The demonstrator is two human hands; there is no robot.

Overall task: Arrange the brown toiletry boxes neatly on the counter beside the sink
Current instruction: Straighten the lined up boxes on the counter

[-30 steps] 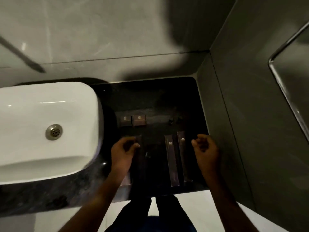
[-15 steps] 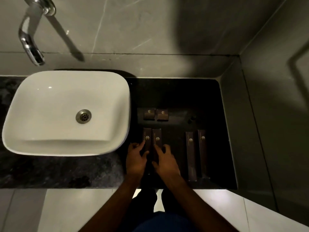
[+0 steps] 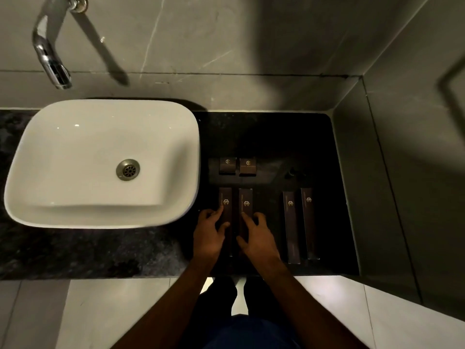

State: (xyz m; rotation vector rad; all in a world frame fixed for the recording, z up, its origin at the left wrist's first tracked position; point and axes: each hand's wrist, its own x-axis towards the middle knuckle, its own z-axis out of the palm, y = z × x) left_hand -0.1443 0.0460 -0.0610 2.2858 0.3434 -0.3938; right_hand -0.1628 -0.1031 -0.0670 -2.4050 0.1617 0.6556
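Two small brown boxes sit side by side on the black counter, just right of the white sink. In front of them lie two long brown boxes, parallel with a narrow gap between them. My left hand holds the near end of the left one, fingers on both sides. My right hand holds the near end of the other. Another pair of long boxes lies parallel further right, untouched.
A small dark object sits on the counter behind the right pair. A chrome faucet hangs over the sink. A grey wall bounds the counter on the right, and its front edge drops to pale floor tiles.
A second ago my hands were apart, the right one near the right pair. Both now hold the left pair, and those two boxes have spread slightly apart.
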